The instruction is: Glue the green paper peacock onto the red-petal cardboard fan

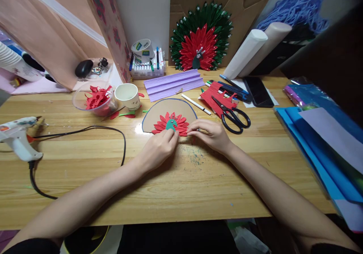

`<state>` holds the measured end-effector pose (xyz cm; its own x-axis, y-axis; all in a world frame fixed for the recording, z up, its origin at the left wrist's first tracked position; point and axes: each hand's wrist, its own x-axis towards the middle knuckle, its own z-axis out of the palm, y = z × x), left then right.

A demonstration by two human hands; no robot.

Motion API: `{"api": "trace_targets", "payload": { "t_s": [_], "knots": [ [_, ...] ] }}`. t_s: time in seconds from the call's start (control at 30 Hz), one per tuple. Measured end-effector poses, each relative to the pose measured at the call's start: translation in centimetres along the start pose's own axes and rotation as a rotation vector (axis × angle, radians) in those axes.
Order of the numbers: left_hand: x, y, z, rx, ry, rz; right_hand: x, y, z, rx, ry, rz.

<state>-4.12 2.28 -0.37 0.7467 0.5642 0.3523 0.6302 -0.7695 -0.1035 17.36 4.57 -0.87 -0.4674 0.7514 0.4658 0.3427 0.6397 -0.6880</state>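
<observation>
A half-round cardboard piece (159,112) with a blue outline lies on the table in front of me. Red paper petals (161,122) fan out along its straight lower edge, and a green paper bird shape (171,124) sits at their centre. My left hand (159,148) is closed, its fingertips pressed together at the bottom of the bird shape and partly hiding it. With thumb and forefinger, my right hand (211,133) pinches the end of a red petal at the fan's right side. Black scissors (232,114) rest on red paper (214,99) beyond my right hand.
A glue gun (22,137) with its black cord lies left. Behind stand a bowl of red scraps (96,101), a paper cup (127,96), a marker box (147,68) and a finished paper peacock (202,38). A phone (258,91) and blue paper packs (309,148) lie right.
</observation>
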Motion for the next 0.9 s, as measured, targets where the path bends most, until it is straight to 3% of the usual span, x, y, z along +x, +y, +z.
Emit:
{"api": "trace_targets", "payload": {
  "t_s": [0.57,0.73,0.9],
  "knots": [
    [-0.2,-0.1,0.5,-0.045,0.035,-0.049,0.0,0.1,-0.6,0.054,0.187,0.123],
    [-0.1,-0.1,0.5,0.010,0.054,-0.027,-0.1,-0.1,0.1,0.199,0.127,0.265],
    [-0.1,-0.1,0.5,0.040,0.068,0.009,-0.2,-0.3,0.7,0.251,0.106,0.314]
  ]
}}
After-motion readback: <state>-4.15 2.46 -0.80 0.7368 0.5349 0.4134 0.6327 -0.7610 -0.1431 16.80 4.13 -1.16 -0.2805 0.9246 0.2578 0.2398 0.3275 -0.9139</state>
